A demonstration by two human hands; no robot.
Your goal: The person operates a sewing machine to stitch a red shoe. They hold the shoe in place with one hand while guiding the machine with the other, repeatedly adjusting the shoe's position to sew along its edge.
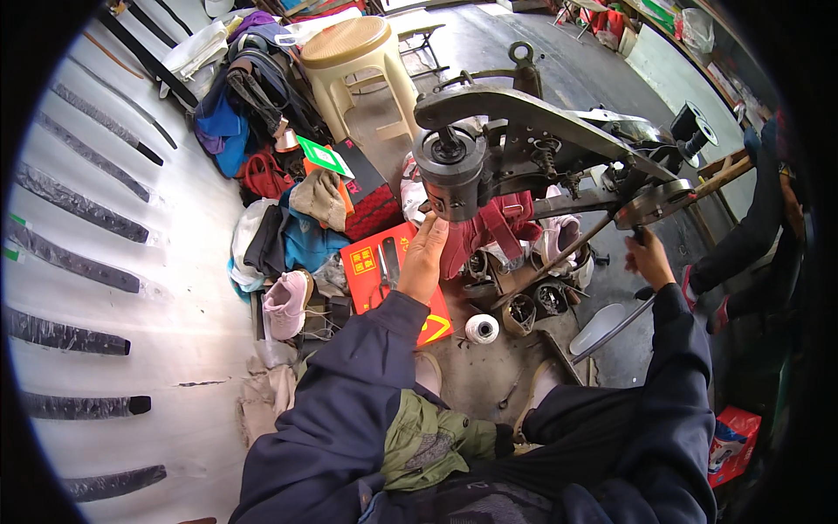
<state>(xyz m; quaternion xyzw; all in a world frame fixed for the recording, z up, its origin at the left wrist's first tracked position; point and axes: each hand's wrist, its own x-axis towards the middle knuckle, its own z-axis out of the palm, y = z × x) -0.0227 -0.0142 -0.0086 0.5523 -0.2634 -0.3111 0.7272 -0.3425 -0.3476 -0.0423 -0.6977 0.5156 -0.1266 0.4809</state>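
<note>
A black, hand-cranked shoe-repair sewing machine (559,131) stands in front of me, its long arm reaching from right to left. My left hand (422,262) is closed with thumb and fingers at the lower rim of its round head (454,175); some fingertips are hidden behind it. Beside that hand, a maroon strapped fabric item (493,231) hangs under the head. My right hand (650,259) is wrapped round a dark crank handle (640,234) below the machine's wheel (656,203). A black thread spool (694,131) sits on the machine's far right end.
A white thread cone (482,329) stands on the floor by a red box (371,262). A pink shoe (287,304), clothes and a beige stool (349,44) fill the left. Tins of small parts (550,299) lie under the machine. Another person's leg (742,244) is at right.
</note>
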